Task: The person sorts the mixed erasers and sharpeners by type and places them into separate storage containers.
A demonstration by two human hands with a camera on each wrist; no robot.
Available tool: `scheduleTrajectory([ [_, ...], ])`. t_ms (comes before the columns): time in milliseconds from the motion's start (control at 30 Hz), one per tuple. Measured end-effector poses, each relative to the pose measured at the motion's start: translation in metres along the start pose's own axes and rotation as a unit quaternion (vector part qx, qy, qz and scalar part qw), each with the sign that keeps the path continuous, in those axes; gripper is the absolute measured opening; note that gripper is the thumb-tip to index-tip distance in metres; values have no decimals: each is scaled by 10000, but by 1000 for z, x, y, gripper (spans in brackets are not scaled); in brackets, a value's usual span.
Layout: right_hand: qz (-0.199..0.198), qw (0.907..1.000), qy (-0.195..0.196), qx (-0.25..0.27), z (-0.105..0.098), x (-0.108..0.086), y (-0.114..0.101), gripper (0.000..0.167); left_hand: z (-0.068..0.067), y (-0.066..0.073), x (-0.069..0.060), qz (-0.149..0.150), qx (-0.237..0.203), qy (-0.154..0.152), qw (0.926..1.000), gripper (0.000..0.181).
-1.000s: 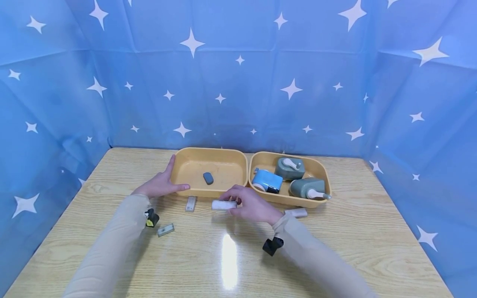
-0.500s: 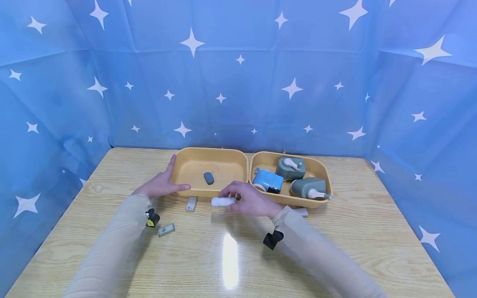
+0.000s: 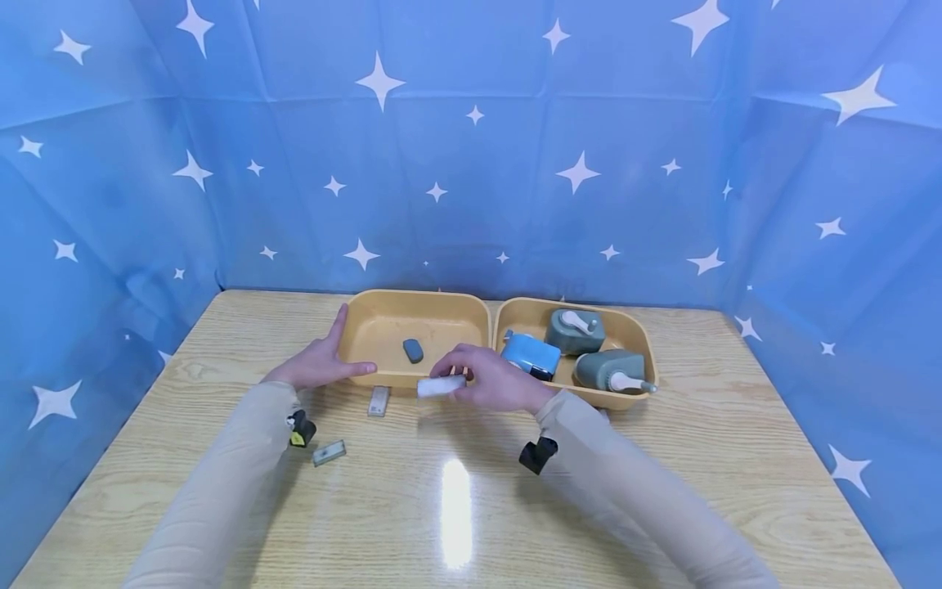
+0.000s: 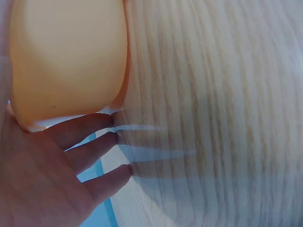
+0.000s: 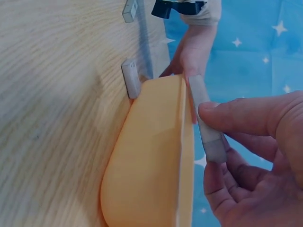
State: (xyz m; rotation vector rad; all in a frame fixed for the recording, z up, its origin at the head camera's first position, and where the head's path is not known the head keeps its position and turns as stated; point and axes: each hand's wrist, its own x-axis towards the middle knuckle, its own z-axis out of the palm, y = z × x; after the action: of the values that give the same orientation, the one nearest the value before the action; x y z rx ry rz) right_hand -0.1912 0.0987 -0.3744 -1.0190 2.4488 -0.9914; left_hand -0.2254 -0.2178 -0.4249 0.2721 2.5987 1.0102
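Note:
My right hand pinches a whitish rectangular eraser between thumb and fingers, just above the front rim of the left yellow tray. The right wrist view shows a seam near one end of this eraser. With its fingers straight and spread, my left hand rests against the tray's left end, the thumb along the front rim. Inside that tray lies a small dark blue-grey rounded block. One pale eraser is on the table by the tray's front. Another greyish one lies nearer, beside the left wrist.
A second yellow tray adjoins on the right. It holds a blue boxy item and two grey-green crank pencil sharpeners, one crank jutting over the rim. My right sleeve mostly hides a pale piece in front. A blue star-patterned curtain encloses the table.
My right hand has lifted the eraser slightly and moved it toward the left tray's front rim, tilting it a little. My left hand stays in place on the tray.

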Motion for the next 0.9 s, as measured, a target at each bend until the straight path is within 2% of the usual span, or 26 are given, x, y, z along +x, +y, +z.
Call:
scheduleTrajectory([
  [233, 154, 9993, -197, 263, -9, 6, 1, 31, -1, 0, 0, 51, -32, 10, 10000, 125],
  [500, -125, 9983, -510, 269, -19, 12, 5, 32, -1, -1, 1, 50, -31, -10, 10000, 124],
  [900, -217, 9944, -939, 442, -33, 24, 7, 33, -1, -2, 1, 10, 35, -13, 10000, 125],
])
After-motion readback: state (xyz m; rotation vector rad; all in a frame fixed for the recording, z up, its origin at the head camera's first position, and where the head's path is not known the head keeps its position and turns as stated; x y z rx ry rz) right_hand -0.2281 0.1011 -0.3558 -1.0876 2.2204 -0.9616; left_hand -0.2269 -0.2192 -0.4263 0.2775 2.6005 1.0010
